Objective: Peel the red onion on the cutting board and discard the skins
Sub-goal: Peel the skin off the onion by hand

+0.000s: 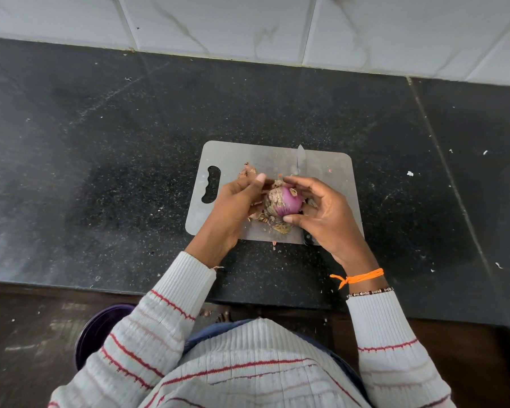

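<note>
Peeling is under way. The right hand (321,213) cups the red onion (283,202) between thumb and fingers, just above the cutting board (330,172). The left hand (236,201) pinches dry skin at the onion's left side (half is already bare purple). Loose skins (273,223) lie beneath both hands. Next, probably: strip the rest, then gather scraps.

Bare black worktop (115,148) is lying open left, right and behind the cutting board (248,156), leaving wide room to pass. On the board, a knife (301,160) is lying along the right part, and skin scraps (267,217) are crowding the near middle. A tiled wall (248,22) is closing off the far side.
</note>
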Motion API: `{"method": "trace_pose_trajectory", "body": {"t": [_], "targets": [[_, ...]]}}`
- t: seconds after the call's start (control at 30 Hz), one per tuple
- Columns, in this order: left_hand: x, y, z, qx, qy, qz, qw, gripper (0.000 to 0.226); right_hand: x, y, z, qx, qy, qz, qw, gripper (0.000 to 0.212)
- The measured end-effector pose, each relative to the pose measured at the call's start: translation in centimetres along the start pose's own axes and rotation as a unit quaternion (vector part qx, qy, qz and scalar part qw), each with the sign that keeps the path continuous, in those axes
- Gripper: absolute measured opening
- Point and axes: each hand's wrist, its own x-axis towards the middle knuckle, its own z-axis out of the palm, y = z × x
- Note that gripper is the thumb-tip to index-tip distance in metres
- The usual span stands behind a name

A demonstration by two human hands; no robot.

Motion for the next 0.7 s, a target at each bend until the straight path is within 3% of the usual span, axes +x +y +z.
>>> {"method": "trace_pose_trajectory", "body": {"t": [0.07, 0.23, 0.43, 0.6, 0.7], "targets": [[-0.17, 0.29, 0.14, 0.022, -0.034, -0.009, 0.999, 0.015, 0.02, 0.06, -0.08, -0.003, 0.003, -0.007, 1.000, 0.067], [-0.07, 0.56, 0.08, 0.033, -0.001, -0.017, 0.999, 0.016, 0.02, 0.22, -0.30, -0.021, 0.003, -0.016, 1.000, 0.067], [0.11, 0.21, 0.11, 0.104, -0.016, 0.022, 0.994, 0.015, 0.09, 0.38, -0.06, -0.054, -0.006, -0.016, 0.998, 0.065], [0.08, 0.29, -0.02, 0.058, 0.016, 0.014, 0.998, 0.018, 0.15, 0.38, -0.13, -0.047, 0.004, -0.019, 0.999, 0.068], [0.04, 0.68, -0.29, 0.072, -0.013, 0.035, 0.997, 0.016, 0.13, 0.39, -0.26, -0.046, 0.005, -0.025, 0.999, 0.068]]}}
